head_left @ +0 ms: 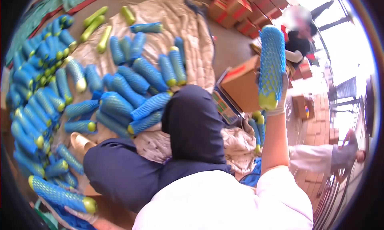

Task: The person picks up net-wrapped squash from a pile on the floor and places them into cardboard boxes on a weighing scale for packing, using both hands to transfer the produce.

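Note:
My right hand [284, 90], in a pale glove, is raised on the right and closed round a long green vegetable in blue foam netting [272, 62], whose bare green end points down. At the lower left my gloved left hand [82, 215] is under another netted green vegetable [62, 195], with its fingers mostly hidden beneath it. Many netted vegetables [120, 106] lie on a beige quilted cloth [172, 22] and in a heap [40, 106] at the left. Several bare green ones [93, 28] are near the top.
An open cardboard box [242, 84] stands beyond my knees [194, 122], beside a scale-like device [226, 106]. Stacked cartons [230, 10] are at the top. One person [300, 42] sits or crouches at the upper right; another [332, 156] stands at the right.

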The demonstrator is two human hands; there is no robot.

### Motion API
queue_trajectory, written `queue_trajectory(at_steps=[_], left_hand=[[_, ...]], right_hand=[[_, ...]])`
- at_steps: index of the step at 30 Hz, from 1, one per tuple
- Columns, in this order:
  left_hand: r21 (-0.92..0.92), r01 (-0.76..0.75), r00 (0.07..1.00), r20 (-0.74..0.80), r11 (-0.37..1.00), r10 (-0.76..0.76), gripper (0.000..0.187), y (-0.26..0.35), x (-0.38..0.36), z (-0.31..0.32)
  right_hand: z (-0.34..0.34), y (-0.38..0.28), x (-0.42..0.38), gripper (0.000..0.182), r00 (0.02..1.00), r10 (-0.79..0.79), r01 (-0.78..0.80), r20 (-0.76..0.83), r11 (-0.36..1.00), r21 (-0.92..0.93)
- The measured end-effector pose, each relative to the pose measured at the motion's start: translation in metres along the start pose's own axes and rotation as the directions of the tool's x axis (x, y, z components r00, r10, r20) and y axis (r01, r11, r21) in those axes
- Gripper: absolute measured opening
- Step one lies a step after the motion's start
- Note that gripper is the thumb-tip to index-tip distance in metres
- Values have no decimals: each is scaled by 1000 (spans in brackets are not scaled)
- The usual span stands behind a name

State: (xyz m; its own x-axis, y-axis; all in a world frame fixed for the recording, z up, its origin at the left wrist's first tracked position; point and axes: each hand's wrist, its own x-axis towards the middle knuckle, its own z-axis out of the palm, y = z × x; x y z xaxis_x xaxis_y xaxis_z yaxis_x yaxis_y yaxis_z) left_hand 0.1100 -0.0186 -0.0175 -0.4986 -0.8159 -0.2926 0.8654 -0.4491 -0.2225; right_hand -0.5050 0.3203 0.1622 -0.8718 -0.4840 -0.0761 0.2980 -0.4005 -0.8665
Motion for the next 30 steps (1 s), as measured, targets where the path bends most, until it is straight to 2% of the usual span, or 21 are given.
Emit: queue_trajectory(at_steps=[1,2,3,4,5,6,7,8,9,11,12,14,16,17,18,22,24,26,28,29,30], left_hand=[[341,233,972,-47,911,-231,74,9,10,20],[627,414,895,-148,661,-421,73,28,25,35],[654,393,915,-210,647,-344,76,42,32,39],[688,359,933,-255,631,-252,78,-6,38,61],[700,365,930,-251,613,-267,78,-59,53,66],[699,340,940,-224,630,-258,76,-148,64,85],[693,314,949,-198,649,-247,73,-223,69,98],[686,286,957,-172,669,-232,71,-284,71,108],[676,255,966,-144,692,-215,69,-330,70,115],[652,188,981,-88,734,-173,64,-377,63,122],[638,155,987,-60,755,-152,62,-383,60,123],[603,88,995,-9,793,-103,58,-347,47,121],[562,19,998,34,827,-46,53,-252,27,115],[507,44,998,13,861,-59,71,-243,31,113],[516,39,998,14,856,-53,71,-248,34,114],[706,-28,993,102,708,-62,71,-267,35,125],[789,-49,987,133,613,-92,71,-278,36,133],[804,-39,983,138,594,-122,73,-293,40,138],[866,74,950,90,494,-299,69,-281,60,145],[892,130,922,52,433,-385,68,-272,73,149],[913,182,886,9,365,-464,67,-263,84,154]], right_hand=[[-27,-24,-3,67,999,-29,29,-44,1000,0],[-58,-49,-8,67,991,73,-89,-111,985,-148],[-82,-67,-12,66,968,176,-221,-180,936,-275],[-94,-85,-16,64,946,127,-249,-297,871,-424],[-111,-99,-16,62,948,79,-243,-308,805,-541],[-132,-114,-14,60,948,34,-242,-317,723,-648],[-150,-130,-9,57,932,68,-321,-355,609,-725],[-167,-139,-1,57,929,63,-322,-364,622,-714],[-184,-148,10,56,916,99,-394,-390,417,-819],[-222,-158,41,59,870,181,-470,-458,30,-882],[-235,-158,57,59,870,180,-474,-460,44,-879],[-250,-147,86,66,832,289,-373,-473,-341,-863],[-264,-131,100,75,792,422,-393,-440,-199,-898],[-281,-119,108,77,776,481,-385,-408,-151,-910],[-303,-101,112,76,762,527,-427,-376,-28,-904],[-351,-34,116,88,764,582,-251,-280,-132,-959],[-384,6,111,90,723,605,-239,-333,-233,-943],[-366,6,106,87,691,615,-279,-379,-257,-925],[-359,-1,108,90,687,618,-281,-382,-258,-924],[-345,-13,107,84,722,588,-271,-364,-244,-931],[-365,-13,108,77,805,535,-203,-255,-154,-967]])
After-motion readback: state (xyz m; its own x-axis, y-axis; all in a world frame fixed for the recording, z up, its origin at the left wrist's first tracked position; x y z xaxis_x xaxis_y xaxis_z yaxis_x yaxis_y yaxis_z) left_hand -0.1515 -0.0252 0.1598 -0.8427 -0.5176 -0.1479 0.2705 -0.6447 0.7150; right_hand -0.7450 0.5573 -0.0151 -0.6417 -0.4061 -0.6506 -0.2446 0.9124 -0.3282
